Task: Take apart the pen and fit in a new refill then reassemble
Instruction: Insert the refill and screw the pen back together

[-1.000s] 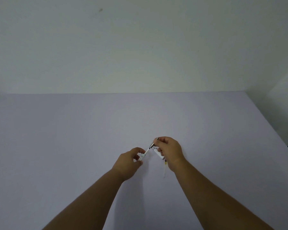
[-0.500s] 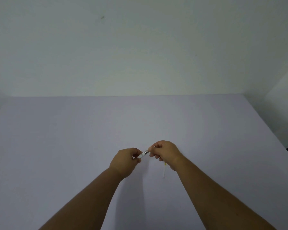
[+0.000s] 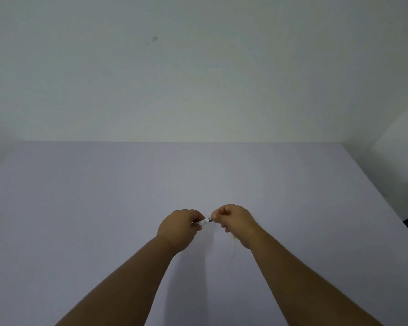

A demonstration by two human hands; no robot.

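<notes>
Both hands, left (image 3: 180,225) and right (image 3: 234,222), pinch the pen (image 3: 205,221) above the table (image 3: 80,208), a pale refill (image 3: 233,248) lying below. Likely screwing the parts together; next needs opposing twists.

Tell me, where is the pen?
In the head view, the pen is just below the middle, held between the left hand and the right hand above the table.

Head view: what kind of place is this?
Probably a plain indoor workbench: a bare pale lilac tabletop against a blank off-white wall, with only the hands and a pen in play.
</notes>
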